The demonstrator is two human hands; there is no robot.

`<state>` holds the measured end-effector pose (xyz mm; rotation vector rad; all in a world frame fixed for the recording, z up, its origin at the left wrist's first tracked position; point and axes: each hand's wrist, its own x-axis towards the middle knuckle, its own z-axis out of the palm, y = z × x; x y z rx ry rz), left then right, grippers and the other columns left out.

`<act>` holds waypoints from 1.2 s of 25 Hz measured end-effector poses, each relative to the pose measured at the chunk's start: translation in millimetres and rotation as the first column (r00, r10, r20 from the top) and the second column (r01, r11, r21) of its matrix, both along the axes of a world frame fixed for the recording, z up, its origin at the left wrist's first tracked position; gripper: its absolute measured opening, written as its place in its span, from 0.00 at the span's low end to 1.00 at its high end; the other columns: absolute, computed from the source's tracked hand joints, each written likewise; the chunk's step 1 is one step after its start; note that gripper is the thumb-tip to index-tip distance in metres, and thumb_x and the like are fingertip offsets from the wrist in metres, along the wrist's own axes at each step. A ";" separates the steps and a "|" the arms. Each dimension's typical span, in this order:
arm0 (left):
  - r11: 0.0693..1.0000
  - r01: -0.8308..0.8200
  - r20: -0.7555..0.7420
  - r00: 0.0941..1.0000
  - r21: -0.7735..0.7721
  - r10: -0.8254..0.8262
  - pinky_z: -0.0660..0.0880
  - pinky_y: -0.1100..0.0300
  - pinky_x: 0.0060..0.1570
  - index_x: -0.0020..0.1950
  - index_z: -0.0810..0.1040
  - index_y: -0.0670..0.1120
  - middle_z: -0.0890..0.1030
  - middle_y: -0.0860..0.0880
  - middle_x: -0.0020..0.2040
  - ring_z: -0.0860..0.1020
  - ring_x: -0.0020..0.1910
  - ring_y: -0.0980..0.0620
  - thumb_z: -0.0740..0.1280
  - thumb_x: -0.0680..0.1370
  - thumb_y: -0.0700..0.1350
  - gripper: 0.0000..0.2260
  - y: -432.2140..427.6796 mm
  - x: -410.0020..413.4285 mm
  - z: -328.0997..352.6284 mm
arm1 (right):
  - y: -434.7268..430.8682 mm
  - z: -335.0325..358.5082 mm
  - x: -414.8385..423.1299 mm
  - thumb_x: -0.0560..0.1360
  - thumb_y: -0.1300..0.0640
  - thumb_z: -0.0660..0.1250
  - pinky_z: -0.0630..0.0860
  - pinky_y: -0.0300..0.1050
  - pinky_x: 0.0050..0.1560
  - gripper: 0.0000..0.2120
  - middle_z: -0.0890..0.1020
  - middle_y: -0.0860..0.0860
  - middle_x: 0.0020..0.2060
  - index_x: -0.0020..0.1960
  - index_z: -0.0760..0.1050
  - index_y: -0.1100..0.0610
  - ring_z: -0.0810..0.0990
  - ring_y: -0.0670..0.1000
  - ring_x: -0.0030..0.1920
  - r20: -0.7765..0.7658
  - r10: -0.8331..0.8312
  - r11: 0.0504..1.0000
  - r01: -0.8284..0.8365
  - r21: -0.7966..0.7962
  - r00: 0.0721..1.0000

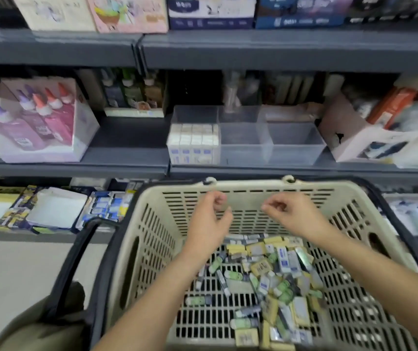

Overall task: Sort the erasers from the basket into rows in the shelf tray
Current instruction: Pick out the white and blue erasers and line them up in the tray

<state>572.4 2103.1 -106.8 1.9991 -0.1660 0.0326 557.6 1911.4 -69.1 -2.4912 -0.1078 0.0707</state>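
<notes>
Hands first: your left hand (209,215) hung over the far side of the basket (152,239), back toward the camera and fingers curled under. The palm side was hidden and blurred, so I could not tell whether it held anything. Your right hand (287,211) was beside it, apart from it at about the same height, fingers loosely curled and thumb tip near the forefinger, with nothing visible in the grip. Neither hand touched the basket wall or the pile.

The loose erasers (273,277) lay in a mixed heap on the basket floor below your forearms, mostly toward the right side: yellow, white, green and grey ones, jumbled.

The clear shelf tray (295,139) sat on the grey shelf (126,140) just behind the basket. Its left compartment held white erasers (192,144) packed upright in neat rows. A box of glue bottles (38,120) stood well left of the tray on the same shelf.
</notes>
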 end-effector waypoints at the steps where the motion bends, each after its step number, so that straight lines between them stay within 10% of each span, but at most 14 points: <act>1: 0.995 0.069 -0.075 0.995 0.073 -0.064 0.71 0.63 0.51 0.53 0.72 0.51 0.75 0.54 0.50 0.73 0.47 0.59 0.66 0.75 0.42 0.09 -6.3 -5.5 -13.3 | -4.4 -14.6 -7.6 0.75 0.53 0.66 0.67 0.28 0.38 0.04 0.80 0.40 0.37 0.44 0.79 0.49 0.76 0.37 0.38 -0.058 0.016 0.999 -0.018 -0.041 0.998; 8: 0.939 0.237 -0.453 0.885 0.250 -0.103 0.69 0.62 0.54 0.63 0.72 0.44 0.75 0.46 0.61 0.74 0.58 0.51 0.65 0.77 0.44 0.15 5.9 -15.8 -76.7 | -24.6 -107.5 -30.4 0.72 0.39 0.65 0.64 0.55 0.67 0.33 0.64 0.57 0.69 0.72 0.58 0.50 0.64 0.59 0.68 -0.537 -0.214 0.868 -0.094 -0.488 0.816; 15: 0.894 0.354 -0.495 0.849 0.276 -0.184 0.70 0.63 0.55 0.66 0.70 0.45 0.74 0.47 0.63 0.73 0.59 0.51 0.65 0.77 0.44 0.17 -2.4 -22.3 -84.1 | -17.0 -111.7 -30.1 0.68 0.54 0.75 0.73 0.45 0.58 0.32 0.69 0.54 0.61 0.68 0.65 0.51 0.73 0.53 0.60 -0.461 -0.030 0.999 0.038 0.010 0.887; 21: 0.806 0.513 -0.486 0.807 0.296 -0.335 0.73 0.56 0.60 0.64 0.72 0.47 0.73 0.45 0.62 0.75 0.58 0.51 0.66 0.77 0.44 0.15 -6.6 -32.8 -87.0 | -14.4 -117.0 -45.5 0.64 0.34 0.70 0.75 0.46 0.50 0.37 0.68 0.52 0.62 0.67 0.66 0.53 0.74 0.53 0.59 -0.470 -0.086 0.851 -0.180 -0.493 0.879; 30: 0.774 0.522 -0.487 0.812 0.357 -0.323 0.71 0.53 0.60 0.62 0.73 0.46 0.76 0.48 0.60 0.72 0.60 0.49 0.68 0.73 0.57 0.23 -1.1 -26.5 -80.4 | 23.1 -111.5 -56.1 0.69 0.51 0.72 0.70 0.41 0.46 0.15 0.70 0.49 0.48 0.54 0.72 0.49 0.72 0.51 0.49 -0.419 0.276 0.949 -0.315 -0.025 0.865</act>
